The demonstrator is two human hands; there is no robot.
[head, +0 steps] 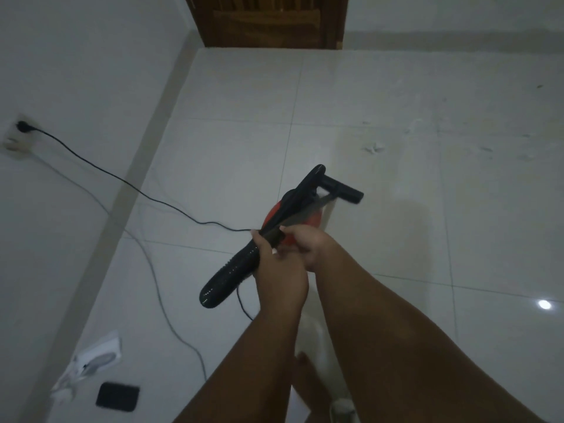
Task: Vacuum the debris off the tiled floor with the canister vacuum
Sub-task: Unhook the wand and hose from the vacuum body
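Both my hands meet at the middle of the frame on the vacuum's hose and wand. My left hand [276,264] grips the black ribbed hose [227,279] where it joins the wand. My right hand [308,244] pinches the grey wand [297,213] just above that. The wand ends in a black nozzle [341,189] held above the floor. The red canister vacuum [274,213] stands on the tiles behind the wand, mostly hidden. White debris [374,148] lies scattered on the tiled floor [244,117] to the right.
A black power cord [122,178] runs from a wall socket [21,126] on the left across the floor to the vacuum. A white object [91,361] and a black flat item [117,396] lie at lower left. A wooden door [268,19] stands at the far wall. My bare foot [305,377] is below.
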